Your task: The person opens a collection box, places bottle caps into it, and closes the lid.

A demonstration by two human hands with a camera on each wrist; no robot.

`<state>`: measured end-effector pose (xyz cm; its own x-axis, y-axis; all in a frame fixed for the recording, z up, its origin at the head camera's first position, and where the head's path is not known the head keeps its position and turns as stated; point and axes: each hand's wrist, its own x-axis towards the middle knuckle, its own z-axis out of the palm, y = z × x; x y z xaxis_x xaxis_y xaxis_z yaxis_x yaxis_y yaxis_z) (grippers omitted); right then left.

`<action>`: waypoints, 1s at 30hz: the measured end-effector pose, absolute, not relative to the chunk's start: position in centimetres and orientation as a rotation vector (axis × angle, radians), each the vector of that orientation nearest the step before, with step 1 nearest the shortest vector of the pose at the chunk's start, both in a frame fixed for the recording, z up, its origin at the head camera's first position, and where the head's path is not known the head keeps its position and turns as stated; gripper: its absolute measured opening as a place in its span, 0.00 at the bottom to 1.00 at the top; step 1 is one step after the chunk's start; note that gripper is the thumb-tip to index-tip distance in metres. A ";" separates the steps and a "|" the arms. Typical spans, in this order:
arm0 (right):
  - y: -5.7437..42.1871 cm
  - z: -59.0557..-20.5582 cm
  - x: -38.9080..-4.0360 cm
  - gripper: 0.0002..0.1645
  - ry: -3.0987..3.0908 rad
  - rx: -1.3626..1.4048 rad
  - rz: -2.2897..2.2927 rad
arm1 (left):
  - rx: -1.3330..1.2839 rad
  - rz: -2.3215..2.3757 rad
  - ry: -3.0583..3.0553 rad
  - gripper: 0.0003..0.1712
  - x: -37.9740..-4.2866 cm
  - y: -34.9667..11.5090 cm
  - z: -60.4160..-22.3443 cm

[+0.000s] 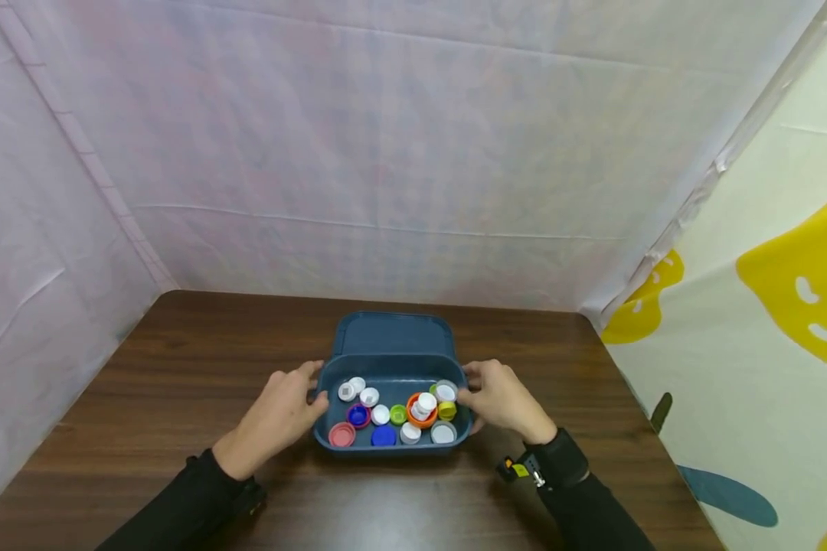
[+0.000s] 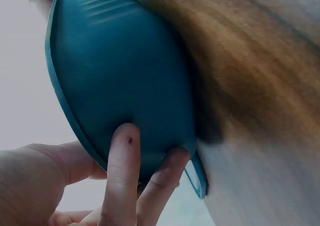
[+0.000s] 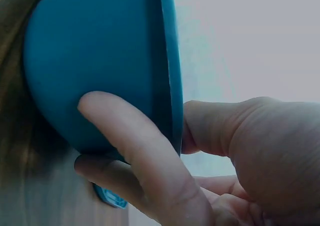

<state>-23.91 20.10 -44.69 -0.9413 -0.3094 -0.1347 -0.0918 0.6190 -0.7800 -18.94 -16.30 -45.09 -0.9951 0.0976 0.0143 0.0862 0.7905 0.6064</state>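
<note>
A dark blue plastic box (image 1: 393, 451) stands on the table with bottle caps of several colours inside. Its left end is in the grip of my left hand (image 1: 279, 413), thumb over the rim and fingers (image 2: 123, 168) against the outer wall. At the right end my right hand (image 1: 506, 402) holds the box the same way, fingers (image 3: 145, 146) spread on the outside. Among the caps are white caps (image 1: 368, 396), a pink cap (image 1: 341, 435), a blue cap (image 1: 384, 435) and an orange ring-shaped cap (image 1: 411, 419) with white caps in it.
Right behind the box lies a flat dark blue lid (image 1: 394, 334). The brown wooden table (image 1: 234, 337) runs back to a pale cloth wall (image 1: 386, 153). More cloth hangs at the left, and a cloth with yellow figures (image 1: 806, 283) hangs at the right.
</note>
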 end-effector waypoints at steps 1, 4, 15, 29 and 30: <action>20.0 -44.5 -23.9 0.31 2.591 -0.319 -1.232 | 0.164 0.998 2.961 0.36 -18.9 -16.3 -44.9; 19.8 -44.2 -24.0 0.30 2.580 -0.316 -1.257 | 0.193 0.977 2.984 0.36 -18.8 -16.6 -44.5; 19.8 -43.6 -24.0 0.30 2.636 -0.297 -1.197 | 0.237 1.007 2.954 0.36 -19.1 -16.0 -44.1; 19.2 -43.1 -24.2 0.24 2.697 -0.328 -1.159 | 0.264 1.046 2.971 0.35 -19.3 -16.1 -43.9; 19.0 -43.1 -24.1 0.25 2.692 -0.342 -1.155 | 0.253 1.037 2.985 0.35 -19.2 -16.2 -43.9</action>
<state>-24.15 18.99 -43.06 -0.9549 -0.2845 -0.0849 -0.1346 0.6695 -0.7305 -19.24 -16.15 -43.94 -0.9869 0.1408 0.0787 0.1593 0.7734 0.6135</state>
